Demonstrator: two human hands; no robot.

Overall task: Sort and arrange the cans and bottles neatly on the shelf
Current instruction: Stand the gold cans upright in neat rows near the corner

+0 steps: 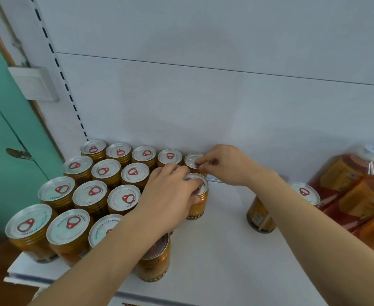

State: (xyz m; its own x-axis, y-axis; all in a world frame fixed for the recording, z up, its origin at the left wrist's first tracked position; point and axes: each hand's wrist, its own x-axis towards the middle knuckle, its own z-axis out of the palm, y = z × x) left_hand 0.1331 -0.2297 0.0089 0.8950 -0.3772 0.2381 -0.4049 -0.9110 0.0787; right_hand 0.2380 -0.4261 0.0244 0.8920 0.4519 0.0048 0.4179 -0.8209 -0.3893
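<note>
Several gold cans with silver tops and red pull tabs (pixel 91 191) stand in rows on the left of the white shelf (pixel 221 250). My left hand (pixel 170 195) wraps around the top of one can (pixel 198 204) at the right end of the second row. My right hand (pixel 228 164) pinches the rim of the last can (pixel 192 159) in the back row, against the back panel. One can (pixel 155 259) stands at the front under my left forearm. A single can (pixel 261 217) stands apart on the right, partly behind my right forearm.
Shrink-wrapped orange and red packs with a white-capped bottle (pixel 358 195) crowd the right end of the shelf. A white back panel (pixel 203 96) rises behind the cans. A slotted upright (pixel 58 69) and a green wall (pixel 0 129) are at left.
</note>
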